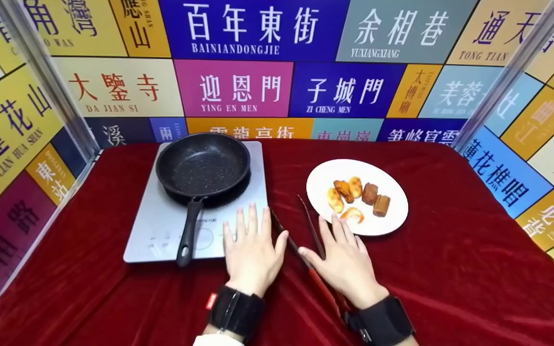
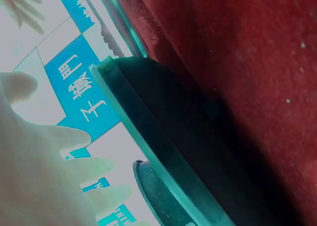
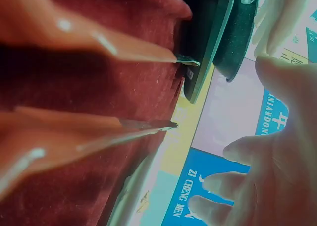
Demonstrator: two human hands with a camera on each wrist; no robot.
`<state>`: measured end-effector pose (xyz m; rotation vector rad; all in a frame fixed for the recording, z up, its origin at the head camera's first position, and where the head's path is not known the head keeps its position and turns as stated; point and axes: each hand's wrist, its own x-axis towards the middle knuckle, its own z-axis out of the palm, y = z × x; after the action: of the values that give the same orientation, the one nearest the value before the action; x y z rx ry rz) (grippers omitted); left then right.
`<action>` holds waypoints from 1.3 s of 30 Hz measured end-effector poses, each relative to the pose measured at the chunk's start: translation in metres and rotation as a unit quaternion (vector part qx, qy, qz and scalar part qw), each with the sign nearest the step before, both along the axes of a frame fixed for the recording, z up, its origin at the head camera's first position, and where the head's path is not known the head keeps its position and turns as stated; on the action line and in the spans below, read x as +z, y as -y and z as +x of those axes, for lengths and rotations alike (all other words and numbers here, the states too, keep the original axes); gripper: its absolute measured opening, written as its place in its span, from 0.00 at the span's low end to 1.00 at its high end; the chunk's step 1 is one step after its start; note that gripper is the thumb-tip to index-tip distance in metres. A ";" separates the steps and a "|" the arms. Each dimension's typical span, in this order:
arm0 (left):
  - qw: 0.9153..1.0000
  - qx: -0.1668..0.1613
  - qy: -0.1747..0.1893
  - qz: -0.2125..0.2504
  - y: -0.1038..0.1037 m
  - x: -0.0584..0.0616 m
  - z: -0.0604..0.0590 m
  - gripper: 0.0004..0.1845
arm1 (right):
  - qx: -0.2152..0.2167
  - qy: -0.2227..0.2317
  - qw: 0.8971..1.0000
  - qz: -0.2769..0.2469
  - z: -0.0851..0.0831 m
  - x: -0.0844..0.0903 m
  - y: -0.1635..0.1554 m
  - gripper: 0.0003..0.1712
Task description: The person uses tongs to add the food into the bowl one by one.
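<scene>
My left hand (image 1: 253,254) is spread, fingers straight, over the right front corner of a silver induction cooktop (image 1: 144,230). A black frying pan (image 1: 202,166) sits on the cooktop, its handle pointing toward me. My right hand (image 1: 346,269), fingers extended, is near the front rim of a white plate (image 1: 322,180). Red-handled tongs (image 1: 321,287) lie between the hands with their dark arms apart; part of them is hidden under the right hand. The right wrist view shows the tongs (image 3: 143,52) close up, beside the right hand (image 3: 282,161). Neither hand holds anything.
Several browned food pieces (image 1: 370,193) and an orange shrimp-like piece (image 1: 353,215) are on the plate. Dark red cloth (image 1: 450,269) covers the table, with wrinkles. Printed panels (image 1: 231,89) stand behind and at both sides, with metal posts (image 1: 503,72) at the back corners.
</scene>
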<state>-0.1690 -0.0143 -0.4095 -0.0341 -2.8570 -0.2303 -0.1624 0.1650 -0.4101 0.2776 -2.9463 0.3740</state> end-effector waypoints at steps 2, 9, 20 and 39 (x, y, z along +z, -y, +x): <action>1.000 0.003 -0.001 -0.001 0.003 -0.001 0.001 0.35 | -0.002 0.007 1.000 -0.007 0.004 -0.001 0.000 0.48; 0.999 0.003 -0.028 -0.026 0.020 0.003 0.007 0.37 | -0.017 0.041 0.999 -0.009 0.015 -0.005 -0.001 0.50; 0.992 0.031 -0.118 -0.009 0.066 0.017 0.015 0.40 | 0.005 0.116 0.993 -0.022 0.019 -0.011 -0.005 0.50; 0.970 0.096 -0.143 0.171 0.115 -0.004 0.027 0.29 | 0.000 0.146 0.987 -0.074 0.020 -0.021 -0.011 0.56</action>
<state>-0.1420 -0.1293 -0.4139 0.2544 -2.4763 -0.6196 -0.1422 0.1764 -0.4313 0.2188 -3.1776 0.6852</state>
